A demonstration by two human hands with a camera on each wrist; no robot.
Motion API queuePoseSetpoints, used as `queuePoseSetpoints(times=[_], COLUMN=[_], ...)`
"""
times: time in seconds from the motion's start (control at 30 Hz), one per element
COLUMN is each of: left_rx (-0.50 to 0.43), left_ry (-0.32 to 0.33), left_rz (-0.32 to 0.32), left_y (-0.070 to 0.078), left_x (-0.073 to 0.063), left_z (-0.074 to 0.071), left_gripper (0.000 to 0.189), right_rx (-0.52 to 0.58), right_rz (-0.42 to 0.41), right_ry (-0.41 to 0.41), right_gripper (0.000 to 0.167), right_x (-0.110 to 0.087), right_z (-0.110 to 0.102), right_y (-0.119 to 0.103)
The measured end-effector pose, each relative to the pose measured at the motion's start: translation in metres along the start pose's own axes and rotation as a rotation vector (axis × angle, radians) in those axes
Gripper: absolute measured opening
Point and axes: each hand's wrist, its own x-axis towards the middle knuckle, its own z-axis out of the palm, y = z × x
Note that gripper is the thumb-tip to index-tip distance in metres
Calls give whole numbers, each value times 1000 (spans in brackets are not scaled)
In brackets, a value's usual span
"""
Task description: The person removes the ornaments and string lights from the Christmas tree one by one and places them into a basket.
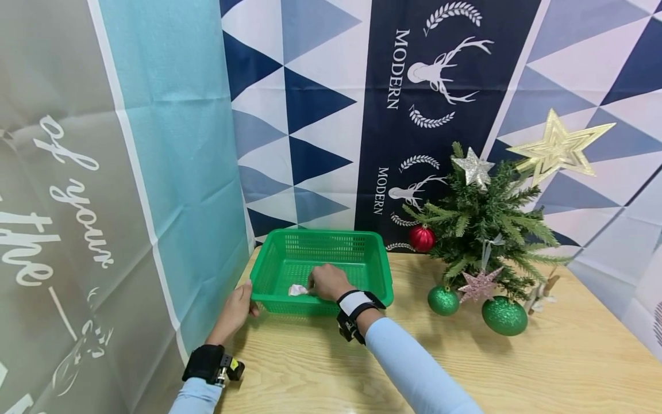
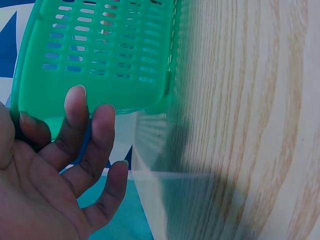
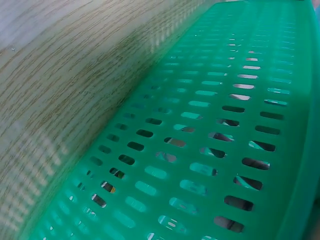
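Note:
A green plastic basket (image 1: 320, 307) with slotted walls rests on the wooden table against the backdrop. At its near left corner my left hand (image 1: 239, 305) grips the rim, thumb on top. In the left wrist view, the fingers (image 2: 102, 130) of that hand spread loosely along the outer wall. My right hand (image 1: 331, 282) reaches over the front rim into the basket, fingers bent downward. A small whitish-pink crumpled piece (image 1: 297, 290) lies right at its fingertips; I cannot tell if they pinch it. The basket wall (image 3: 200, 120) hides this hand in the right wrist view.
On the right stands a small artificial Christmas tree (image 1: 486, 230) with a red ball (image 1: 422, 238), green balls (image 1: 504, 315), a pink star (image 1: 481, 284), a silver star (image 1: 474, 168) and a gold star (image 1: 561, 148). A printed cloth (image 1: 310, 115) hangs behind the wooden table (image 1: 310, 356).

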Motion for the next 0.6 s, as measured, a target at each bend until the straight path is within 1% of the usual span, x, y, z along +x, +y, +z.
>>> queuePoseSetpoints(times=[0.2,0.4,0.6], left_rx=[2,5,13], left_ry=[-6,5,2], left_rz=[-19,-6,-4], left_y=[0,2,2], left_x=[0,0,-1], left_z=[0,0,-1], left_gripper=[55,52,56], right_rx=[18,23,29], right_rz=[-10,-15,-27], right_ry=[-8,-16,-25], right_gripper=[10,9,8], right_x=[-2,-2,-2], right_z=[0,-1,-1], right_y=[-1,-2,-4])
